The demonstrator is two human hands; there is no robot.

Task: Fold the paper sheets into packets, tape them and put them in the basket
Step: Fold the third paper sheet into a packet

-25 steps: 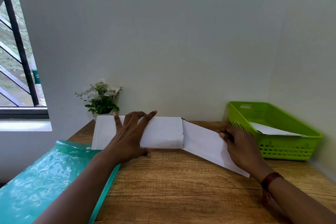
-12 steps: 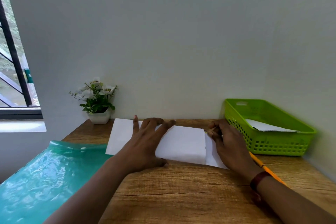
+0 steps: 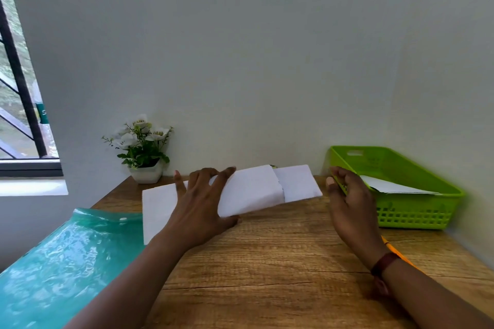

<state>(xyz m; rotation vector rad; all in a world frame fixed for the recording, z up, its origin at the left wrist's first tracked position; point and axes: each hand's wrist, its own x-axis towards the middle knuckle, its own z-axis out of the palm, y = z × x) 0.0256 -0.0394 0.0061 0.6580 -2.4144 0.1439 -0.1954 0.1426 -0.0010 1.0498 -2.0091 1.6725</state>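
Observation:
A white paper sheet (image 3: 251,192), partly folded into a packet, lies on the wooden table (image 3: 280,262) near the wall. My left hand (image 3: 203,203) presses flat on its left half, fingers spread over the folded flap. The right flap (image 3: 299,185) lies unfolded beside the packet. My right hand (image 3: 350,200) hovers just right of the paper, fingers curled, holding nothing I can see. The green basket (image 3: 417,211) stands at the right with a white paper packet (image 3: 393,187) inside.
A teal plastic folder (image 3: 61,267) overhangs the table's left edge. A small potted plant with white flowers (image 3: 143,152) stands at the back left by the wall. An orange pencil (image 3: 395,251) lies under my right wrist. A window is at far left.
My right hand has let go of the right flap and drawn back toward the basket. The folded part has lifted slightly under my left hand. The camera shifted.

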